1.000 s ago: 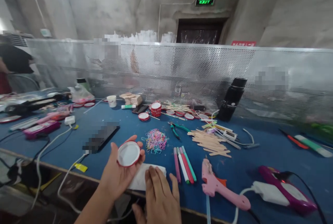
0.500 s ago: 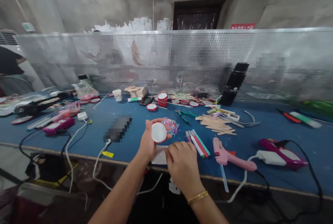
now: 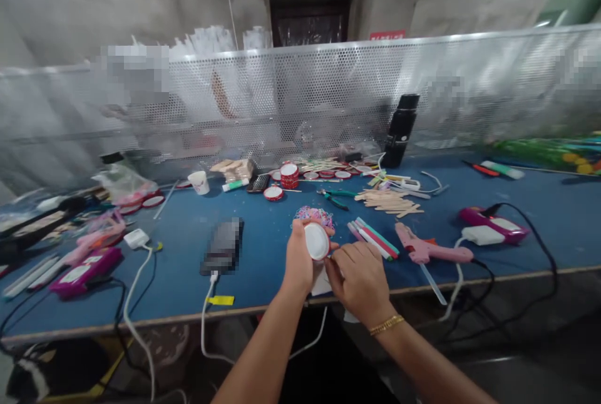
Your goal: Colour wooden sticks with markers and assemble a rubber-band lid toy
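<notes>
Red-rimmed lid [image 3: 317, 242], gripped by the left hand [image 3: 299, 255] near the table's [image 3: 267, 228] front edge, shows a bare white face, so work on it looks barely begun; whether the curled right hand [image 3: 359, 275] beside it pinches anything, I cannot tell.

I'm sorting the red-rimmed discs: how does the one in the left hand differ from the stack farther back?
The held disc is a single piece, while the stack has several discs piled up. The held disc is in the left hand, tilted toward the camera; the stack stands on the blue table, its top facing up. Both show red rims and a white face.
</notes>
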The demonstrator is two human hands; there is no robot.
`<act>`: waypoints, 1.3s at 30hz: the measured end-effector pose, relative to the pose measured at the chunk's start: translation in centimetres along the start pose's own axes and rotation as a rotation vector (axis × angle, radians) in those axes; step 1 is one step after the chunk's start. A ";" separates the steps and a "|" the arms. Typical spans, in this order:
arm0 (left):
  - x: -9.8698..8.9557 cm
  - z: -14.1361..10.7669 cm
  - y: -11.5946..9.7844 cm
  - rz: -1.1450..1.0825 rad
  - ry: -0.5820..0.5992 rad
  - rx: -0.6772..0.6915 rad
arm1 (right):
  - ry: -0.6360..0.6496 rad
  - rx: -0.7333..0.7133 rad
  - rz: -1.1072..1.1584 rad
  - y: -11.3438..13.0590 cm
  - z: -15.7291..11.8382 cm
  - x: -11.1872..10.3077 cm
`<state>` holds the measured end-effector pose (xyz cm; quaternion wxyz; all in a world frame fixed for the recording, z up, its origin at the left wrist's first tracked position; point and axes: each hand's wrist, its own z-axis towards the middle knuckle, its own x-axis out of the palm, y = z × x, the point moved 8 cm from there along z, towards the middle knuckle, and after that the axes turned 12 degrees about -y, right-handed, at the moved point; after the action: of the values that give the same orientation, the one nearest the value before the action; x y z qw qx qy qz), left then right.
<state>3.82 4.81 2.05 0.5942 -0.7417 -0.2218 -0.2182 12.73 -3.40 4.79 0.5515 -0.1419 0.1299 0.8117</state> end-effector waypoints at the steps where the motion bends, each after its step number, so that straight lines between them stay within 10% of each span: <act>1: 0.0 0.0 -0.3 0.004 -0.022 0.019 | -0.001 0.014 -0.001 -0.1 0.1 0.0; 22: -1.5 -1.3 -4.7 -0.211 -0.352 0.331 | 0.093 0.345 0.271 -6.5 2.3 -1.4; 28: -1.6 -0.9 -4.6 -0.237 -0.336 0.325 | 0.479 0.406 0.002 -8.1 3.3 2.1; 39: -1.9 -1.3 -5.0 -0.386 -0.283 0.364 | 0.628 0.396 -0.164 -10.4 4.3 5.9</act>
<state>-0.69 4.42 5.11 0.6283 -0.5900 -0.4747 -0.1782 19.94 7.02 6.03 0.5649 -0.2842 0.4350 0.6410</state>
